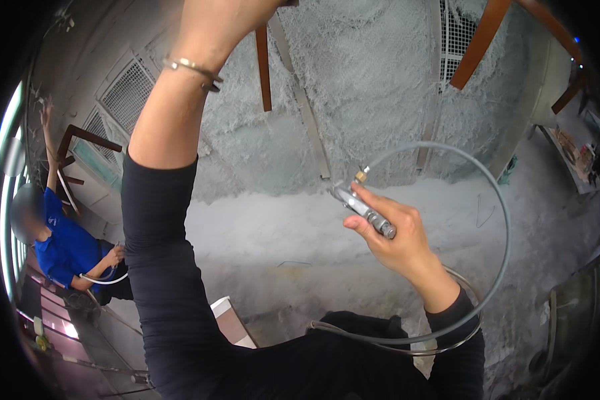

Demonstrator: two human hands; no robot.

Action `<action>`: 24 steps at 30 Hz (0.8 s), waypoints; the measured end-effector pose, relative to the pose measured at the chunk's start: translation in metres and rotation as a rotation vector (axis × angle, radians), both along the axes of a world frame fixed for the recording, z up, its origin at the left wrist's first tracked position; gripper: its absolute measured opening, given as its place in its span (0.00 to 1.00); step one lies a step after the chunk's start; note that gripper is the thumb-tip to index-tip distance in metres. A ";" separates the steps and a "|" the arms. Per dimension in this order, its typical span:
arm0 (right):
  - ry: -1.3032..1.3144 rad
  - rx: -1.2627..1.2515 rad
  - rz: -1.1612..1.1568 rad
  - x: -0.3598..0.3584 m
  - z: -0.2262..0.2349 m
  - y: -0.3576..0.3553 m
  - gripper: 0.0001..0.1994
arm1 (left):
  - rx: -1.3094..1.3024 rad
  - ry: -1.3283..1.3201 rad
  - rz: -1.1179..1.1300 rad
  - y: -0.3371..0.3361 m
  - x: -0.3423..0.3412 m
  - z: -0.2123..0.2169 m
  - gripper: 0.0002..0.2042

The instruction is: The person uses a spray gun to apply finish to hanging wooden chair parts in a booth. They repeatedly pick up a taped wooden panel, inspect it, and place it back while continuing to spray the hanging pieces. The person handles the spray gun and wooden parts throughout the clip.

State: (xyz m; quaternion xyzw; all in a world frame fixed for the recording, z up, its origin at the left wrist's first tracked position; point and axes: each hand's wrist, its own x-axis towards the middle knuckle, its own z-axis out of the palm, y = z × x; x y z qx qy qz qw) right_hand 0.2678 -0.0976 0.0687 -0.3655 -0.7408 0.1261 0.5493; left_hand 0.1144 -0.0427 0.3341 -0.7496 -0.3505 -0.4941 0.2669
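Note:
My right hand (401, 233) is closed around a metal spray gun (363, 210), which points up and to the left. A grey hose (503, 213) runs from the gun's brass fitting in a wide loop to the right, then back across my body. My left hand (230, 23) is raised to the upper edge, with a bracelet (192, 67) on its wrist. Its fingers are mostly cut off there, beside a dark bit I cannot make out. Nearby hang brown wooden legs, a thin one (264, 70) and a thicker one (480, 43); what they belong to is out of view.
At the left a co-worker in a blue shirt (73, 233) has one arm up near a brown wooden frame (90, 137) and holds a white hose. Ahead stands a wall (373, 87) coated in pale fibrous residue, with grilles (128, 97). A cluttered bench (570, 150) is at right.

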 end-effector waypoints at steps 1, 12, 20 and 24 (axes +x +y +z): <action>-0.046 -0.115 -0.030 0.004 0.003 0.007 0.33 | -0.080 -0.055 0.057 0.007 -0.001 0.006 0.08; 0.367 0.300 -0.213 0.076 0.038 -0.036 0.46 | 0.000 -0.110 0.049 0.072 -0.145 -0.008 0.14; 0.566 -0.297 -0.378 0.084 -0.098 -0.047 0.31 | -0.142 -0.827 -0.176 0.142 -0.255 -0.015 0.12; 0.636 -0.531 -0.451 0.087 -0.151 -0.069 0.26 | -0.196 -0.993 -0.270 0.180 -0.279 -0.007 0.12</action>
